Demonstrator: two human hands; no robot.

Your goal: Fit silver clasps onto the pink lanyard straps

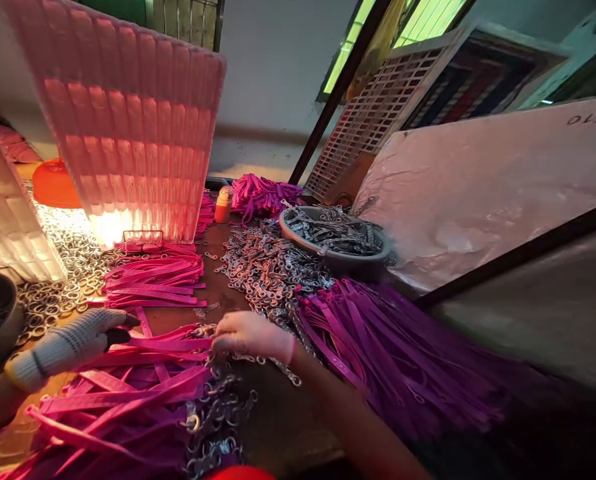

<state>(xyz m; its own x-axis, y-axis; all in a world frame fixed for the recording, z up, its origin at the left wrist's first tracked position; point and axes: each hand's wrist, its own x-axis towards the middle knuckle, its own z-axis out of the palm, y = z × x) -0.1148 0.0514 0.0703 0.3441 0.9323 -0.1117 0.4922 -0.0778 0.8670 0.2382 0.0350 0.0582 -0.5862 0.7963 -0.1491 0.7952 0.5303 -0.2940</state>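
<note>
My left hand (pixel 85 340), in a white dotted glove with dark fingertips, has its thumb and fingers around the left end of a pink strap. My right hand (pixel 251 335) is closed at the metal-fitted end of the pink straps, its fingertips together; what it pinches is partly hidden. Below both hands lies a loose pile of pink straps (pixel 123 400) with metal rings and clips (pixel 218 413) at their right ends. A small metal clip (pixel 291 377) sticks out under my right wrist.
A heap of metal clips (pixel 268 267) lies beside a basin (pixel 335 257) full of clips. Purple straps (pixel 378 340) spread to the right. Metal rings (pixel 53 300), a dark bowl (pixel 8 327) and ribbed pink panels (pixel 143 127) are at left. An orange bottle (pixel 223 205) stands behind.
</note>
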